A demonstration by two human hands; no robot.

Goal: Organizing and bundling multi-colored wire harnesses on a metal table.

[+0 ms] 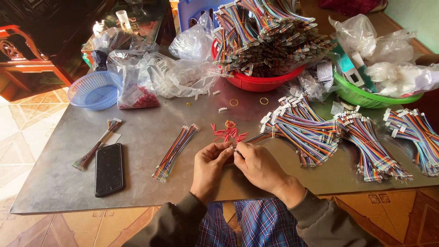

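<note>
Dark phone screen (109, 169) left; clear bags (137, 82) behind

A black phone (109, 169) lies face up on the grey desk (59, 151), just beside a loose bundle of rainbow ribbon cable (97, 145). Further back sit a blue mesh basket (93, 90), a red bowl (256, 82) heaped with cable bundles, and a green bowl (366, 97) (stuffed with clear plastic bags). Two rubber bands (249, 101) lie near the red bowl.
</note>
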